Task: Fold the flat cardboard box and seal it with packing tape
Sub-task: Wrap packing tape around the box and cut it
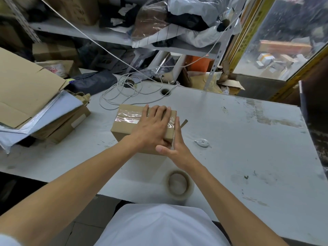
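A small brown cardboard box (124, 129) stands folded on the white table (239, 139), with a strip of clear packing tape (126, 118) running across its top. My left hand (154, 125) lies flat on the top of the box, fingers straight, over the tape. My right hand (174, 144) presses flat against the box's right side, fingers straight and pointing away, thumb at the near corner. A roll of clear packing tape (178, 185) lies on the table near the front edge, under my right forearm.
A small white cutter (202, 143) lies right of the box. Flat cardboard sheets and mailers (32, 103) are stacked at the left. A coiled white cable (122, 95) lies behind the box, near a cable hole (166, 91). Cluttered shelves stand at the back.
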### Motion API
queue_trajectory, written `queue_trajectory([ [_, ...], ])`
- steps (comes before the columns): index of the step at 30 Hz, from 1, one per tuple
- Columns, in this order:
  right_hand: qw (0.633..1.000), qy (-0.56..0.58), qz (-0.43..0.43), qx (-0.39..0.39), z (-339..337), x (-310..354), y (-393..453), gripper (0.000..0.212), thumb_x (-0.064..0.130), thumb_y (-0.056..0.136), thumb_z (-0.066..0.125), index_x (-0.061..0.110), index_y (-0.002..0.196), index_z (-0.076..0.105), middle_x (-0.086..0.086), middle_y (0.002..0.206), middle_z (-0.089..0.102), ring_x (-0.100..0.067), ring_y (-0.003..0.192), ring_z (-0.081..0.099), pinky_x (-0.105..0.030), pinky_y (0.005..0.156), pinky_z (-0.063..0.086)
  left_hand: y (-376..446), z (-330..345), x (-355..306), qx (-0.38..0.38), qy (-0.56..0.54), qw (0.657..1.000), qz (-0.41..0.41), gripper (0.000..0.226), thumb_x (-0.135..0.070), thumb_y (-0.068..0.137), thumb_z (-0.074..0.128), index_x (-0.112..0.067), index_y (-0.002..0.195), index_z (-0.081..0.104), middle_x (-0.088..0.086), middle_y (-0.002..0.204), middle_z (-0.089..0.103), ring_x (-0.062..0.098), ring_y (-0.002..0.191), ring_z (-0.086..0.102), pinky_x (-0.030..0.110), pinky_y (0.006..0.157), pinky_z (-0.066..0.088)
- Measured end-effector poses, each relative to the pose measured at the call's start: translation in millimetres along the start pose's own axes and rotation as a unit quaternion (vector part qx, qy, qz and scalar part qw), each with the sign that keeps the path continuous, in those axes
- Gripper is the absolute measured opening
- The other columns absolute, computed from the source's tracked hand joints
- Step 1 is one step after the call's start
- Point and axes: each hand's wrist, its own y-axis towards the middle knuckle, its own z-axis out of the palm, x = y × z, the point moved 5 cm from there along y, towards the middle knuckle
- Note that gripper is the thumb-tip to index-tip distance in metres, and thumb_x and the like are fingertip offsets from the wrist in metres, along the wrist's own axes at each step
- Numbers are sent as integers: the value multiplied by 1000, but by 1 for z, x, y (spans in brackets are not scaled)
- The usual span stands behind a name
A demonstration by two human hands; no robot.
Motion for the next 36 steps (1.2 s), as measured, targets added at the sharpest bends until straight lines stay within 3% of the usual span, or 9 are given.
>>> queue_trajectory([
  [3, 998, -68, 9, 7, -8, -5, -4, 129, 52, 73, 79, 42, 153, -21, 29, 156, -16, 23, 139, -5, -11, 111, 15, -1, 0, -1, -7, -5, 1000, -1, 119, -68, 67, 57, -3, 155, 13, 15, 152, 28, 36, 141, 24, 60, 119, 12],
  [9, 991, -131, -26, -2, -13, 14, 10, 142, 45, 61, 90, 40, 153, -18, 19, 162, -24, 0, 149, -16, -45, 125, 11, -2, -2, 0, -5, -12, 1000, -4, 113, -64, 74, 60, -3, 157, 12, 17, 162, 22, 33, 152, 15, 58, 123, 7],
  [13, 972, -231, -52, -8, -19, 15, 21, 134, 36, 69, 89, 29, 157, -12, 10, 164, -22, -10, 152, -13, -46, 124, 9, -16, -1, 24, 21, -18, 998, -52, 117, -71, 76, 58, -7, 159, 5, 13, 169, 7, 28, 156, 4, 59, 121, 1],
  [19, 941, -323, -97, -20, -39, 15, 27, 113, 34, 77, 84, 29, 159, 7, 12, 167, -11, -10, 153, -2, -37, 122, 18, -70, 7, 77, 18, -5, 989, -146, 121, -87, 72, 27, -8, 159, -2, 14, 169, -5, 29, 156, -6, 54, 124, 8],
  [23, 939, -321, -116, -33, -39, 20, 28, 110, 35, 72, 88, 23, 156, 20, 10, 167, 0, -3, 150, 9, -24, 114, 21, -72, 10, 85, 35, -92, 970, -223, 117, -93, 66, 21, -28, 160, -3, 14, 168, -13, 43, 152, 3, 63, 107, 37],
  [28, 955, -275, -107, -42, -40, 28, 19, 90, 42, 71, 87, 15, 143, 40, 6, 167, 13, -11, 147, 27, -28, 112, 30, -44, 3, 104, 14, -159, 952, -260, 78, -89, 79, 23, -62, 149, 3, 6, 168, -8, 44, 142, 22, 62, 99, 41],
  [31, 954, -257, -130, -79, -50, 37, 11, 57, 33, 76, 85, 10, 121, 57, -3, 143, 46, -17, 124, 49, -26, 102, 41, -33, 9, 108, 1, -260, 902, -344, 87, -85, 80, 43, -55, 152, 5, 15, 163, 7, 49, 135, 35, 61, 101, 41],
  [33, 955, -238, -129, -118, -57, 42, 7, 33, 28, 81, 82, 8, 100, 64, -3, 116, 54, -12, 102, 54, -15, 90, 43, -27, 15, 99, -22, -413, 830, -374, 101, -74, 82, 59, -47, 155, -4, 13, 152, 27, 42, 126, 48, 57, 94, 52],
  [36, 961, -228, -98, -122, -60, 42, 5, 31, 24, 85, 78, 7, 72, 56, 0, 79, 53, -6, 67, 47, -26, 67, 44, -15, 25, 70, -19, -640, 695, -327, 103, -51, 88, 70, -50, 154, -8, -5, 136, 53, 24, 111, 62, 53, 76, 62],
])
